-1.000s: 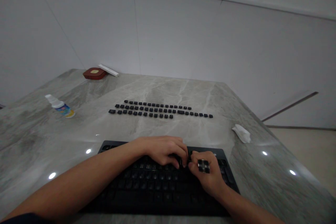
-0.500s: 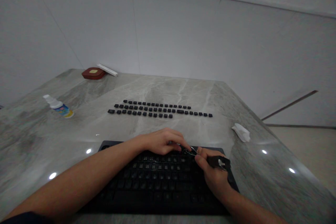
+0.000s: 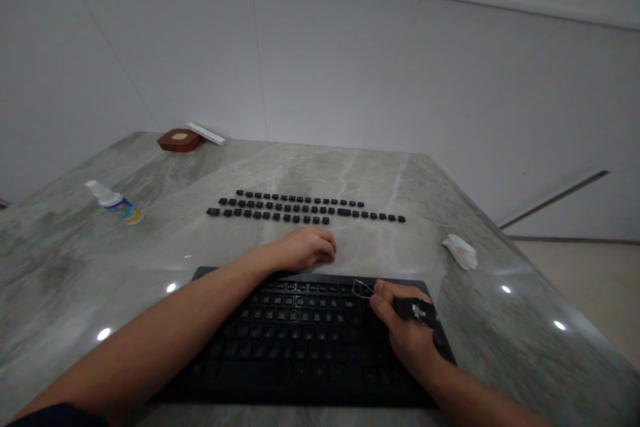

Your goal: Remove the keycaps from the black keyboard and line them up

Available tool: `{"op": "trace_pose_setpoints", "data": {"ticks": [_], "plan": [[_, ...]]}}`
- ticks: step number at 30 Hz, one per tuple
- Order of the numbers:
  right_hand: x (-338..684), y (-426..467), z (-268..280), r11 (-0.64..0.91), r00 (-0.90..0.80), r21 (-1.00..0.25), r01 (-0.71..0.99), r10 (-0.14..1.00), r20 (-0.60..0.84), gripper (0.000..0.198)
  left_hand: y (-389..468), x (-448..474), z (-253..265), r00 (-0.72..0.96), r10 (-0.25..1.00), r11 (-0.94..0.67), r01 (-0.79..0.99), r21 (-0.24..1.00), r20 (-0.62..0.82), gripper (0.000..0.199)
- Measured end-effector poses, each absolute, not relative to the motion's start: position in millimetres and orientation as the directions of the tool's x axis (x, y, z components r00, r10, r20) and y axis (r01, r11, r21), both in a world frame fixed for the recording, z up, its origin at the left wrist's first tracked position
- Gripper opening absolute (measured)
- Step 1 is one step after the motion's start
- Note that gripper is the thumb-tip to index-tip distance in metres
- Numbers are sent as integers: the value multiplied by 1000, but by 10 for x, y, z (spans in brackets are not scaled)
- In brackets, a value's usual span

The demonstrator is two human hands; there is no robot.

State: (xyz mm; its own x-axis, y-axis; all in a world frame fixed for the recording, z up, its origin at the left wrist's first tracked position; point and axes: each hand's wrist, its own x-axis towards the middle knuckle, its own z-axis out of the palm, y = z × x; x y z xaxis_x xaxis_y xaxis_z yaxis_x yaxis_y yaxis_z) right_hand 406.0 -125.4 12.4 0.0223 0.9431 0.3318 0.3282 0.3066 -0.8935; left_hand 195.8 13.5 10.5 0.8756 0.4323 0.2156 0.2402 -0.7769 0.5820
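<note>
A black keyboard point(image 3: 280, 383) lies in front of me, with keycaps gone from its upper rows. My right hand point(image 3: 403, 320) rests over its upper right part, closed around the dark handle of a keycap puller point(image 3: 361, 289). The puller's wire loop sticks out to the left above the top row. Beyond the keyboard's back edge, my left hand point(image 3: 307, 248) is over the table with its fingers curled downward; what they hold, if anything, is hidden. Just past it, loose black keycaps point(image 3: 297, 208) lie in three rows.
On the marbled table point(image 3: 175, 240), a white spray bottle point(image 3: 116, 203) with a blue and yellow label lies at left. A reddish-brown case point(image 3: 179, 140) and a white strip point(image 3: 206, 133) sit at the back left. Crumpled white tissue point(image 3: 461, 251) lies near the right edge.
My left hand has moved from the puller's wire end, back and slightly left, off the keyboard towards the keycap rows. My right hand stays in place with the keycap puller.
</note>
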Motion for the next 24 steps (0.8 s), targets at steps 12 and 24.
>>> {"op": "trace_pose_setpoints", "data": {"ticks": [12, 24], "plan": [[4050, -1245, 156, 325, -2, -883, 340, 939, 345, 44, 119, 1931, 175, 810, 552, -734, 358, 576, 200, 19], [4041, -1247, 195, 298, -17, -873, 386, 949, 316, 44, 156, 1949, 109, 809, 534, -781, 361, 509, 245, 5]]}}
